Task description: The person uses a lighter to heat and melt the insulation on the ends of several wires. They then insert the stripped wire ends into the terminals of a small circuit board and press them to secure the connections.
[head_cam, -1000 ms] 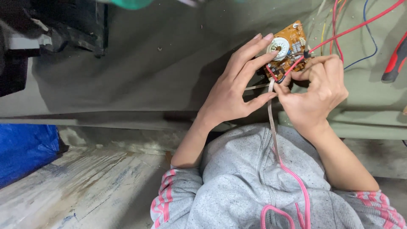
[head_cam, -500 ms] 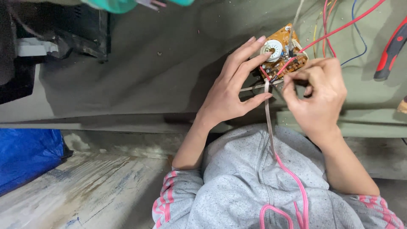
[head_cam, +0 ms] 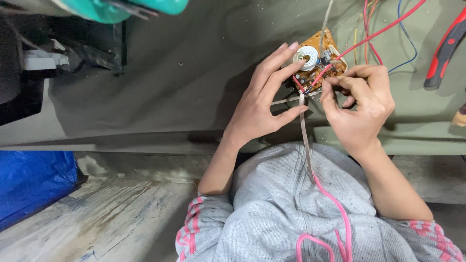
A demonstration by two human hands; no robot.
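A small orange circuit board (head_cam: 329,62) with a round white part (head_cam: 307,57) lies on the olive-green surface (head_cam: 184,87). My left hand (head_cam: 262,104) steadies it, fingertips on the white part and the board's left edge, thumb against a thin grey metal strip (head_cam: 286,101). My right hand (head_cam: 361,109) sits just right of the board and pinches a red wire (head_cam: 369,40) where it meets the board. Blue (head_cam: 405,43) and yellow wires run off the board to the top edge. A grey strap with a pink cord (head_cam: 335,208) hangs between my hands.
Red-handled pliers (head_cam: 445,48) lie at the top right. A teal object (head_cam: 121,7) pokes in at the top left, above a black device (head_cam: 73,51). A blue sheet (head_cam: 29,187) lies on the worn floor (head_cam: 107,218) at lower left. My grey sweater (head_cam: 281,213) fills the bottom.
My right hand has curled its fingers tighter over the red wire at the board. The left hand keeps its hold. The view has drifted slightly.
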